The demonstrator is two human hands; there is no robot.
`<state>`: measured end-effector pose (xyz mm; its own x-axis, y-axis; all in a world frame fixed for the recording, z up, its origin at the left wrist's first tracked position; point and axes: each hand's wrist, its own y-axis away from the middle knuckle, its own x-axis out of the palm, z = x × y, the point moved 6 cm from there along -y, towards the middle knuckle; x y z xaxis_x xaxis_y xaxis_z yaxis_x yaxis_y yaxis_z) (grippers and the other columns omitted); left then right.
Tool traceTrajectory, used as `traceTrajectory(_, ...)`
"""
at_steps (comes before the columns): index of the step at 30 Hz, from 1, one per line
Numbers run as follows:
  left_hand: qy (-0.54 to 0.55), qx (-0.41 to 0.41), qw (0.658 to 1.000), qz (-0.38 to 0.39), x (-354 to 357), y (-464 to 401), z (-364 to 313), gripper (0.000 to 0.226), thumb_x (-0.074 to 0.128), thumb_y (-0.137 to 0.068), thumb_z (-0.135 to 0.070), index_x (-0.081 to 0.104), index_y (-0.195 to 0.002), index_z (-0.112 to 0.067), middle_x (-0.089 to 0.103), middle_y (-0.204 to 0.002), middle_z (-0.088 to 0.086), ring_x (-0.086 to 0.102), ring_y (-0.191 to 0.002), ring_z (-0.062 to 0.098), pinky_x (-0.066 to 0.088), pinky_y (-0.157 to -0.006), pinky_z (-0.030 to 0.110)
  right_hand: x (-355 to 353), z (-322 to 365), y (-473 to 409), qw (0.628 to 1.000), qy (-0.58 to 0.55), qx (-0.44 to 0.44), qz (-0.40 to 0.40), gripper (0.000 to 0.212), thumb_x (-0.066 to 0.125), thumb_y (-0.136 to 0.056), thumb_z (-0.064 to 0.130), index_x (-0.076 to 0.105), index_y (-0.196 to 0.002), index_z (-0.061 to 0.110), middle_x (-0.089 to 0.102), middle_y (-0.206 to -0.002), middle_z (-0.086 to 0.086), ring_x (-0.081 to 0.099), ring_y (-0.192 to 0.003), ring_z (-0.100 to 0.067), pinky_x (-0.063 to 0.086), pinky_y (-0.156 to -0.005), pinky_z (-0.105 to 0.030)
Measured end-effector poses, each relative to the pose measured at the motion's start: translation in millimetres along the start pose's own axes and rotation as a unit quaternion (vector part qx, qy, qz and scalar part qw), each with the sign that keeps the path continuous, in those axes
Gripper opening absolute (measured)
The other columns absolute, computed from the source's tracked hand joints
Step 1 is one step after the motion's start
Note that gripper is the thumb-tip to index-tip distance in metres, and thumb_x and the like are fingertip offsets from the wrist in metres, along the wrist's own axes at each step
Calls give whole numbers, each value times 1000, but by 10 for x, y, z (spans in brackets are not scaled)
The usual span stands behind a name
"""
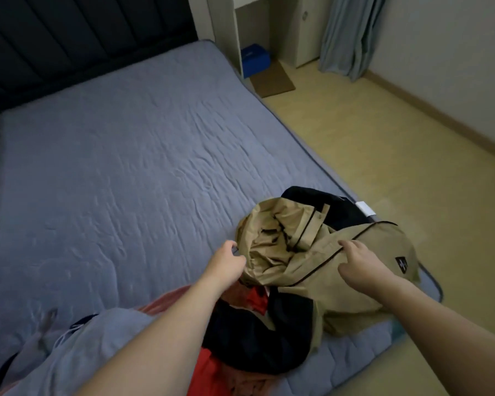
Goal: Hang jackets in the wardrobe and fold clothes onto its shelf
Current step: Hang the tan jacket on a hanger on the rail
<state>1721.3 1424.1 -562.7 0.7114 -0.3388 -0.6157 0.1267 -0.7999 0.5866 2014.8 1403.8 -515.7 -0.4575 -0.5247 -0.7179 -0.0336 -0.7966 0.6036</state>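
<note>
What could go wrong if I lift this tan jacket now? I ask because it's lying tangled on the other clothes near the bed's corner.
The tan jacket lies bunched over the dark garment and the red garment, so lifting it may drag them along.

The pile sits near the corner of the bed, so loosened clothes could slide to the floor.

The left hand only touches the jacket's edge, and the right hand rests on top; neither grip looks firm.

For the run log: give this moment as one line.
stage: picking up | left hand: grips tan jacket edge | right hand: on jacket | pile: on bed | hung: none visible
</note>
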Motion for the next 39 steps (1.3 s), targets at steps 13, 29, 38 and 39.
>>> traceTrajectory(13, 223, -217, 949, -44, 1387, -1576, 343, 38, 59, -84, -13, 60, -122, -6, 69, -102, 13, 66, -91, 31, 57, -85, 41, 570, -573, -2260, 929, -353, 108, 38, 88, 69, -81, 51, 26, -148, 12, 50, -135, -5, 52, -118, -24, 44, -85, -31)
traceTrajectory(29, 558, -104, 779, -267, -2102, 1183, -716, 16, 58, -80, -14, 65, -66, -14, 65, -65, 7, 64, -55, 19, 53, -56, 28, -1187, 2675, -437, 899, -302, -267, -174, 16, 34, -88, 6, 46, -93, 16, 39, -105, -9, 45, -86, -27, 39, -81, -35)
traceTrajectory(38, 596, -27, 709, -376, -4411, 4033, -376, 17, 56, -82, -19, 66, -76, -7, 70, -67, 11, 68, -54, 23, 57, -51, 33, -1720, 5221, 2527, 815, -262, -499, -136, 17, 30, -89, 8, 45, -93, 16, 53, -77, 1, 49, -68, -17, 36, -56, -34)
traceTrajectory(39, 591, -23, 707, -388, -4572, 4359, -248, 18, 56, -82, -21, 66, -77, -7, 70, -68, 11, 68, -55, 23, 57, -53, 32, -1655, 5450, 2867, 803, -258, -523, -124, 16, 31, -90, 8, 45, -92, 16, 53, -77, 1, 50, -68, -17, 36, -55, -34)
